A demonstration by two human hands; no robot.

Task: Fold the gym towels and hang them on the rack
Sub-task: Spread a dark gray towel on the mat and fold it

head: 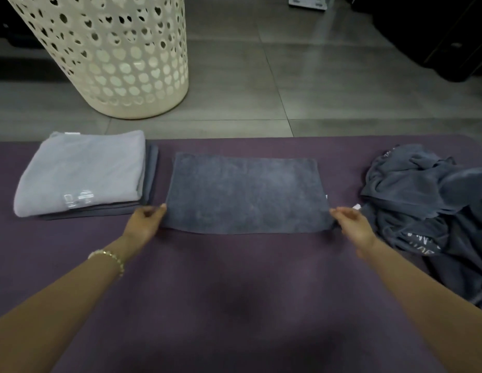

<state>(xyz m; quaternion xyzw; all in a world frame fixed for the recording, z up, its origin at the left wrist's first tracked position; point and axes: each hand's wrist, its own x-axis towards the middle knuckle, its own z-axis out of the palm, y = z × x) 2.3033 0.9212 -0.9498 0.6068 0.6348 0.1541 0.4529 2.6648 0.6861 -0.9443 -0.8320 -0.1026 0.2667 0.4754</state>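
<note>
At the far left, a folded light grey terry towel (80, 170) lies on top of a stack of darker grey folded towels (151, 170), whose edges show along its right and near sides. The stack rests on a purple foam mat (234, 278) spread over the grey tiled floor (301, 84). Behind the stack, off the mat, a cream plastic laundry basket with heart-shaped holes (121, 57) stands on the tiles.

Just right of the stack, the left hand (145, 222) reaches in, with a gold chain bracelet (110, 257) on its wrist. Its grip is closed on the near left corner of a dark grey towel folded into a flat rectangle (245, 192), with thumb and fingers pinching the edge. This towel lies flat on the middle of the mat, between the stack and the loose laundry and touching neither.

The right hand (353, 224) meets the towel's near right corner, its grip likewise pinched on the cloth with the fingers curled. A small white tag (357, 207) shows just beside its fingertips.

At the far right, a crumpled heap of dark grey towels (428, 195) with pale lettering lies on the mat's right end and runs out of view.
</note>
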